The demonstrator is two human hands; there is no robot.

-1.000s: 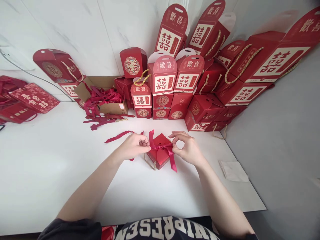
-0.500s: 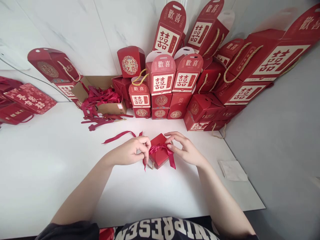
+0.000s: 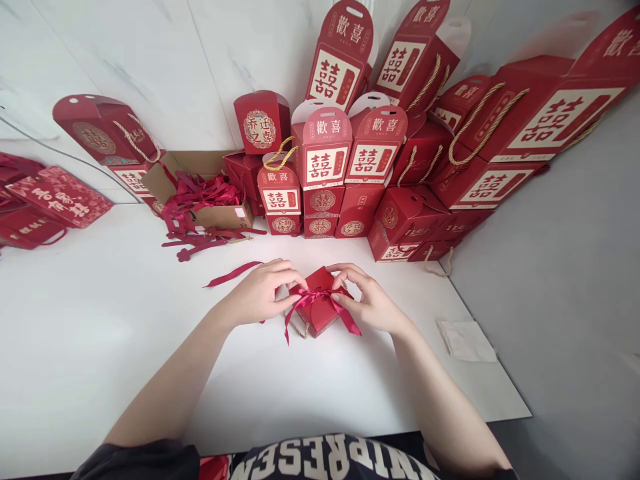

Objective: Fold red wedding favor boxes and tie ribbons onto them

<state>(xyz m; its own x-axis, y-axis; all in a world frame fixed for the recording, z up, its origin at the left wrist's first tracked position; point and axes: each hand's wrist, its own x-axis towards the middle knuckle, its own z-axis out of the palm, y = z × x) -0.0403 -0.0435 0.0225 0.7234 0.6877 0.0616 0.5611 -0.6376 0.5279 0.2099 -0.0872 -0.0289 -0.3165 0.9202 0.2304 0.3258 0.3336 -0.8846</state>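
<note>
A small red gift box [image 3: 320, 315] sits on the white table [image 3: 100, 347] in front of me, with a dark red ribbon bow [image 3: 320, 295] tied across its top. My left hand [image 3: 263, 293] pinches the left loop of the bow. At the box's right side my right hand [image 3: 367, 300] pinches the right loop. Two ribbon tails hang down, one at the front left and one at the right. A gold cord handle [image 3: 299, 330] lies by the box's lower left corner. A loose red ribbon [image 3: 233, 272] lies on the table behind my left hand.
Stacked red gift boxes [image 3: 325, 160] with gold cord handles line the wall at the back and right. An open cardboard box of red ribbons [image 3: 200, 193] stands at back left. More red boxes [image 3: 55, 197] lie far left. A white folded paper [image 3: 467, 340] rests near the table's right edge.
The upright ribbon end came down and the loops were drawn into a bow. Both hands closed in on the box top, and the tails now hang at the front.
</note>
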